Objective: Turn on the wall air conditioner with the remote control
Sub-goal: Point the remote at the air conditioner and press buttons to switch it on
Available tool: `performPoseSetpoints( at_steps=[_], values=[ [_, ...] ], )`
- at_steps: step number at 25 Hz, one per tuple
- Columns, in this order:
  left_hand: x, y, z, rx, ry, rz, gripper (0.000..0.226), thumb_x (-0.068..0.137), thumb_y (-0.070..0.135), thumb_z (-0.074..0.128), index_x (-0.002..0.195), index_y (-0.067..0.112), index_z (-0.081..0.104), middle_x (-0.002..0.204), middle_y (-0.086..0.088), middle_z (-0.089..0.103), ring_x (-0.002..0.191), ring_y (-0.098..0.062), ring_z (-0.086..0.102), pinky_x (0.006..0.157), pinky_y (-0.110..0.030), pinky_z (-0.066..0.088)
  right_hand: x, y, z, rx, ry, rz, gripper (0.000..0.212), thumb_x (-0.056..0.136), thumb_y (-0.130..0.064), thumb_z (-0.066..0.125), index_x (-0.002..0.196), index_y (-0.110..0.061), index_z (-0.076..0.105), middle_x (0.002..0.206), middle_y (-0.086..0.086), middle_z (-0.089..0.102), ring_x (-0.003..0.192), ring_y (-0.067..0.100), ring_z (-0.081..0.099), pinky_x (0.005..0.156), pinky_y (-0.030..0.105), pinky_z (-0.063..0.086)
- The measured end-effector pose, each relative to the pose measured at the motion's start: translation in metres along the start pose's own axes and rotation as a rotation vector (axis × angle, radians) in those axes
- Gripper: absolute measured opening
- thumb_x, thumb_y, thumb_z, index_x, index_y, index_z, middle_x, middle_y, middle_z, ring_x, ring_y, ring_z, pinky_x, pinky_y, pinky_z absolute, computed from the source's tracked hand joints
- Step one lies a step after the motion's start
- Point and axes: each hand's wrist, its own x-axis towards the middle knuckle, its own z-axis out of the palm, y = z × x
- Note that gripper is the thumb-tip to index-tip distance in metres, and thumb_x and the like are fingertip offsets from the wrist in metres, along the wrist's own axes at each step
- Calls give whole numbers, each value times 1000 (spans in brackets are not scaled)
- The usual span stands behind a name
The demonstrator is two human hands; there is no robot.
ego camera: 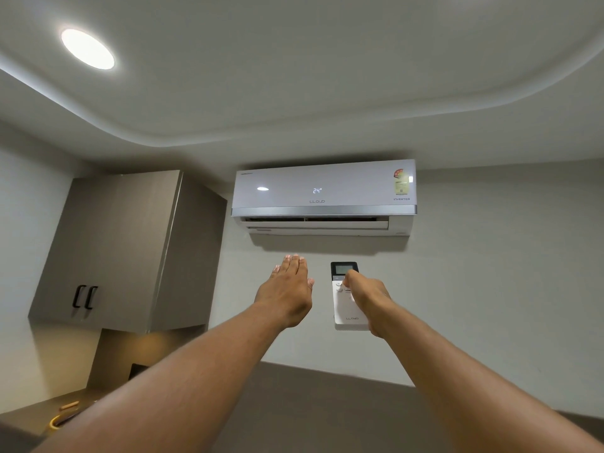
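The white wall air conditioner [323, 191] hangs high on the wall ahead, its front lit with "24" and its bottom flap partly open. Below it my right hand [367, 297] holds a white remote control [344, 302] upright, dark screen on top, with my thumb resting on the buttons under the screen. My left hand [287, 291] is raised flat beside the remote, fingers together and stretched toward the underside of the air conditioner, holding nothing and touching nothing.
A grey wall cupboard [121, 250] with two black handles hangs at the left. Under it a counter [39, 416] carries small items, one of them yellow. A round ceiling light [87, 49] glows at the upper left. A dark ledge [310, 387] runs below my arms.
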Motion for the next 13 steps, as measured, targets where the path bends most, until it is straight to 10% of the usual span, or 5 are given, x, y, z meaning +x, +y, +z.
performPoseSetpoints(
  at_steps=[13],
  values=[
    [4,7,-3,-3,17,13,58,101,36,15,152,9,3,162,-8,0,148,-20,-2,117,-35,2,0,-5,-8,3,17,-14,21,81,-30,52,88,-13,63,86,14,69,76,31,64,60,28,46]
  ],
)
